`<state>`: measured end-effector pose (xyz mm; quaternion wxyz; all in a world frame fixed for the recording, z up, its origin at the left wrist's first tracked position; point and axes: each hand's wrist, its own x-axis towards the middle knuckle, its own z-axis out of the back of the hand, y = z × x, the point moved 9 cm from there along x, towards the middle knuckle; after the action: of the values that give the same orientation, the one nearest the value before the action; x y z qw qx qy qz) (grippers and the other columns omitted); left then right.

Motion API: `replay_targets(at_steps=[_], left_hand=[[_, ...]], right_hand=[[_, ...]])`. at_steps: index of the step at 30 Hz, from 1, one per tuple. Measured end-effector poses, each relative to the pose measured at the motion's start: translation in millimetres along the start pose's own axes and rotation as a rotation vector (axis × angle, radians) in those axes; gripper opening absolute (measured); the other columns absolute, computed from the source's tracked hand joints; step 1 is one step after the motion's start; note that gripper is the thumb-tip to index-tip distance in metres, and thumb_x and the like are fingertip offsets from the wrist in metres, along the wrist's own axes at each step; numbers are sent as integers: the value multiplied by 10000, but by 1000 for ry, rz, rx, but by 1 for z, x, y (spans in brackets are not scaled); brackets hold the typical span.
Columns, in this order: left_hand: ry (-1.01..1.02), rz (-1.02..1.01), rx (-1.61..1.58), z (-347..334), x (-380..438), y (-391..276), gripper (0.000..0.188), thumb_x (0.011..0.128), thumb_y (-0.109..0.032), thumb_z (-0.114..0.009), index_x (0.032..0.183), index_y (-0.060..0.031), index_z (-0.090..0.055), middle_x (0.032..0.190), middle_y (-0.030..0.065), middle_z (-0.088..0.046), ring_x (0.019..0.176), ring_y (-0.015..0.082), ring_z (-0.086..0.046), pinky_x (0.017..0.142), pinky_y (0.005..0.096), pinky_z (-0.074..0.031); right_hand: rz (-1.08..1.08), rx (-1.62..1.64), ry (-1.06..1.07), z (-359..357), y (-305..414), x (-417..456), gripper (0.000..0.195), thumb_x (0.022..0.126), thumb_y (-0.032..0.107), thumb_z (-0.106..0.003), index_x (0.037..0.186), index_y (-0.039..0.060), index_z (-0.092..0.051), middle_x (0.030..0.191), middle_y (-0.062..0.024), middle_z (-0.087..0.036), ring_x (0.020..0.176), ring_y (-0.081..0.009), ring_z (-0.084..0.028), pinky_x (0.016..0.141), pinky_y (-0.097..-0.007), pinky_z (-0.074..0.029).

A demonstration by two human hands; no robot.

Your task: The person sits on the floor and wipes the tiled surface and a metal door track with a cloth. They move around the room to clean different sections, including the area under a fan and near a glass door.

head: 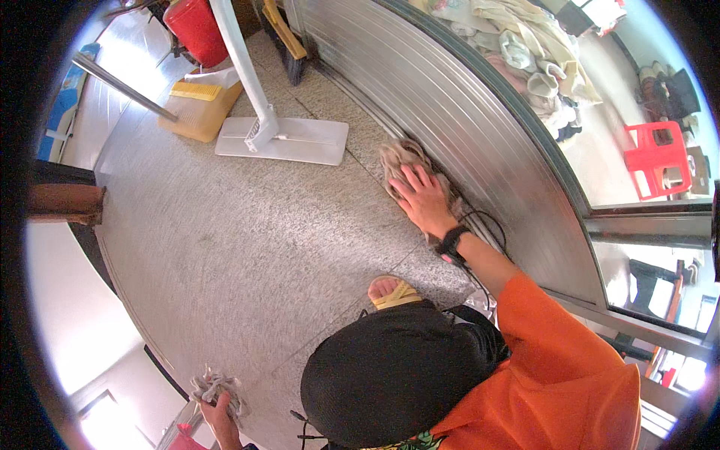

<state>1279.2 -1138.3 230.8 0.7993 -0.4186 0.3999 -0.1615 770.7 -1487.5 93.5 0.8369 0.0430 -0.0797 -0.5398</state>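
Observation:
My right hand [423, 203] presses down on a bunched brownish rag [402, 154], its fingers spread over the fabric. That rag lies on the speckled stone-tile floor [236, 225], against the metal track at the foot of a ribbed metal door panel [450, 95]. A black band circles the right wrist, and a thin black cable [488, 216] curves beside it. Low on the left, my left hand [224, 419] grips a crumpled grey rag [216, 388] with stringy folds. My bent knee and a sandalled foot [394, 292] are between the two hands.
A flat mop [315, 140] stands ahead on the floor. Behind it are a yellow-tan dustpan [197, 118] with a metal handle, a broom [287, 42] and a red bucket [197, 31]. Through the glass, piled cloth [523, 50] and a red plastic stool [655, 160] are visible.

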Motion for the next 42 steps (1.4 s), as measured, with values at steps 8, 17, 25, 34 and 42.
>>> replay_targets(at_steps=[8,17,25,34,42], left_hand=[[1,22,140,1,2,12,537,711,-77,-634,1218,11,-477,1050,82,-580,908,194,-558,803,288,-445],[61,56,93,-6,10,24,542,705,-15,-614,1227,8,-473,1066,81,-580,938,197,-574,833,304,-454],[41,1,96,-50,22,-30,528,714,-60,-606,1223,10,-485,1048,85,-593,929,199,-583,824,302,-464],[26,-108,514,-97,52,-163,464,700,-98,-616,1144,15,-543,1032,109,-620,897,201,-603,806,316,-482],[88,-150,560,-146,68,-261,379,683,-94,-649,1044,13,-605,909,57,-634,815,147,-593,748,287,-477]], right_hand=[[-106,-105,263,33,-41,-190,542,755,189,-642,1268,277,-489,1334,-114,-403,1215,-387,-348,916,-522,-385],[-523,150,231,27,-81,-309,475,675,-18,-573,1041,281,-618,1175,-168,-411,1088,-414,-409,862,-503,-415],[-89,266,22,9,-10,-143,378,699,5,-564,1054,124,-619,1152,-176,-429,1059,-378,-419,906,-451,-381],[145,409,-249,7,29,59,400,670,-9,-594,1057,89,-597,1094,-161,-466,994,-358,-451,834,-461,-421],[-127,206,-154,0,5,145,536,717,-31,-585,1221,139,-514,1303,-177,-411,1127,-407,-418,859,-498,-413]])
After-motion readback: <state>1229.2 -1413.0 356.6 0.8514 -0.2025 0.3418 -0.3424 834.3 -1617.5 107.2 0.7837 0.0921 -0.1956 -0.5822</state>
